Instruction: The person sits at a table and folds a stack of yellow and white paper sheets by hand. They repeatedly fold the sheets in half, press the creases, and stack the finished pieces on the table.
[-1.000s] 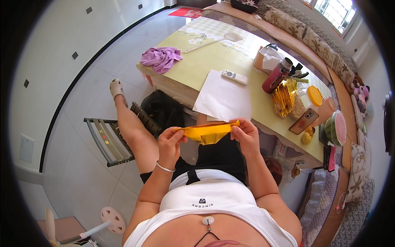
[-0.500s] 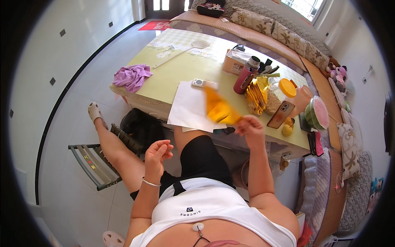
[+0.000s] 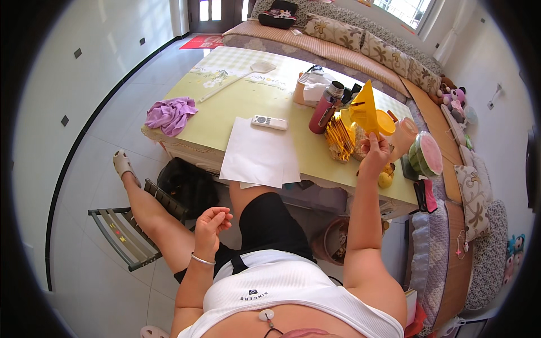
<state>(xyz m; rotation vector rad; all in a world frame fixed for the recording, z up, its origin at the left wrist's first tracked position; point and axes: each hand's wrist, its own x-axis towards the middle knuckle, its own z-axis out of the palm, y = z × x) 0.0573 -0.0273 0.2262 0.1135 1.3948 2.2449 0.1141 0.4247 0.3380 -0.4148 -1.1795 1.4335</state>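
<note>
My right hand [image 3: 375, 151] is raised over the right side of the table, pinching the lower tip of a folded gold paper piece [image 3: 365, 107]. The piece stands up from the fingers, in front of a jar with a yellow lid [image 3: 386, 121]. Just left of it lies a bunch of folded gold paper pieces [image 3: 340, 138]. My left hand [image 3: 213, 225] hovers above my lap, fingers loosely curled together, with nothing visible in them. White paper sheets [image 3: 256, 158] lie at the table's near edge, with a white remote control [image 3: 269, 122] on their far end.
A pink thermos [image 3: 326, 110] and a tissue box [image 3: 307, 90] stand behind the bunch. Cut watermelon under wrap [image 3: 424, 155] sits at right. A purple cloth [image 3: 171, 115] and a fly swatter [image 3: 236, 81] lie at left. A folding stool [image 3: 127, 234] stands on the floor.
My right hand has moved right and away from me with the gold paper piece, from over the white sheets to by the jar. My left hand stays over my lap.
</note>
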